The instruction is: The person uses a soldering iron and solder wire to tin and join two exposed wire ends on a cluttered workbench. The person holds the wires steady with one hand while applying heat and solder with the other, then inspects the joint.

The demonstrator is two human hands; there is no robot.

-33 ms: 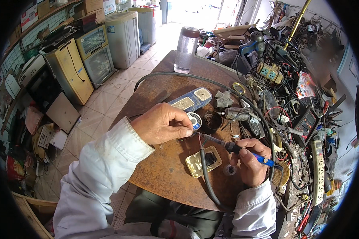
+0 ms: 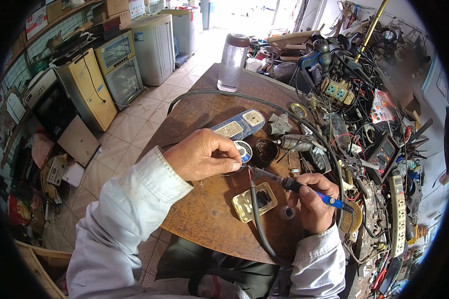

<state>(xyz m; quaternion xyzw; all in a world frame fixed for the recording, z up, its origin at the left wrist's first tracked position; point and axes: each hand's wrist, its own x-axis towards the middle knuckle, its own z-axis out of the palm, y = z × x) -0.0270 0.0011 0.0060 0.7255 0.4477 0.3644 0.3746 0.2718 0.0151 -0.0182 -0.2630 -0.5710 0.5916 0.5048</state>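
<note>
1. Head view, centre: a person in a pale work jacket bends over a rusty round metal table (image 2: pixel 204 219). The left hand (image 2: pixel 202 155) is curled shut, fingertips pinched on a thin wire (image 2: pixel 244 172) whose red end shows at the hand's 4 o'clock.
2. At 4 o'clock from that hand, the right hand (image 2: pixel 314 204) is clamped around the blue grip of a soldering iron (image 2: pixel 294 185); its tip points toward 10 o'clock and meets the wire just beside the left fingertips.
3. A small solder spool (image 2: pixel 244 149) sits touching the left fingers at 2 o'clock, with a dark round tin (image 2: pixel 266 149) just beside it.
4. Below the iron, at 6 o'clock, a brass switch plate (image 2: pixel 244 205) lies flat, crossed by a thick grey cable (image 2: pixel 257 219).
5. At the table's 12 o'clock stands a clear plastic bottle (image 2: pixel 233 62); a blue power strip (image 2: pixel 239 125) lies between it and the hands.
6. Tangled wires and tools (image 2: pixel 364 129) crowd the 3 o'clock side.
</note>
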